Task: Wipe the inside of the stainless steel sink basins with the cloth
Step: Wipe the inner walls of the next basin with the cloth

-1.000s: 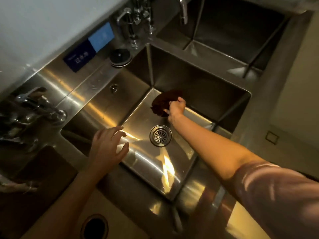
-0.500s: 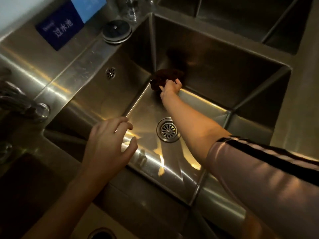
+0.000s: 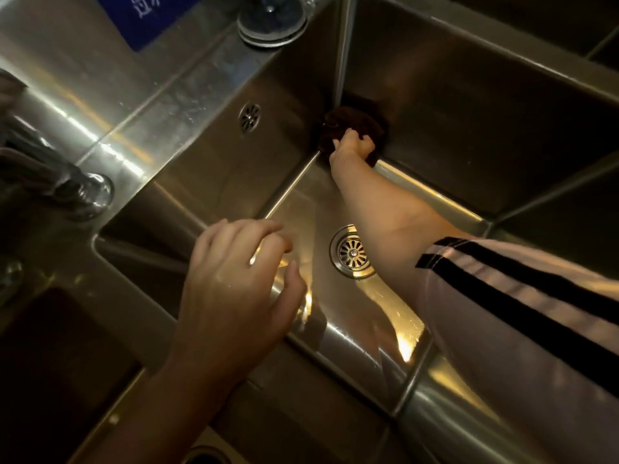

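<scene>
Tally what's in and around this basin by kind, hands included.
Hands: 2 (left hand, right hand)
Cloths: 1 (dark cloth)
Floor drain strainers: 1
Overflow grilles: 1
Round stoppers on the ledge: 1
Blue signs: 1
Total: 7

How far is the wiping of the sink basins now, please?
Done: unclear; the basin floor around the drain shines, but no wiped area is distinguishable. In hand: the right hand presses the dark cloth into the far corner of this basin; the left hand holds nothing. Left: possibly other walls and basins.
</scene>
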The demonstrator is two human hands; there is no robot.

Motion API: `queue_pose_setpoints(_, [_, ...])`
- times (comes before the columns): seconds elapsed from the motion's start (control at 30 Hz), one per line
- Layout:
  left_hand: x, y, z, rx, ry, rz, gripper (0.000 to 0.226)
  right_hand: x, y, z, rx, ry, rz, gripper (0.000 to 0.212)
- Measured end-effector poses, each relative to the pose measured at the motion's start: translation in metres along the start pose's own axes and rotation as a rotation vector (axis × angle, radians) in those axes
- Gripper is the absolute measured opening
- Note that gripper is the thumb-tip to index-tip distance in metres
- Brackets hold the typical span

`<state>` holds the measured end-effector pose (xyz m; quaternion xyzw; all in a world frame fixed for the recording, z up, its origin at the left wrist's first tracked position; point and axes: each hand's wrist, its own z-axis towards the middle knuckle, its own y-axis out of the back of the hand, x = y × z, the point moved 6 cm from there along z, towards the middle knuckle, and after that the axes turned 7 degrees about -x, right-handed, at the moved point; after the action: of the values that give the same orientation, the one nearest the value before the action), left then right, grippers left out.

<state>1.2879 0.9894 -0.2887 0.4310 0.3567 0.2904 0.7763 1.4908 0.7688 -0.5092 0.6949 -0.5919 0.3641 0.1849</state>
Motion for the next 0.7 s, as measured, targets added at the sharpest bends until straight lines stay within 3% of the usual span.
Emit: queue_pose_setpoints(0.7, [0.001,0.005,-0.001,0.041,0.091,-0.077,0.024,0.122,-0.038,-0.102,0.205,-0.055,0.408,0.054])
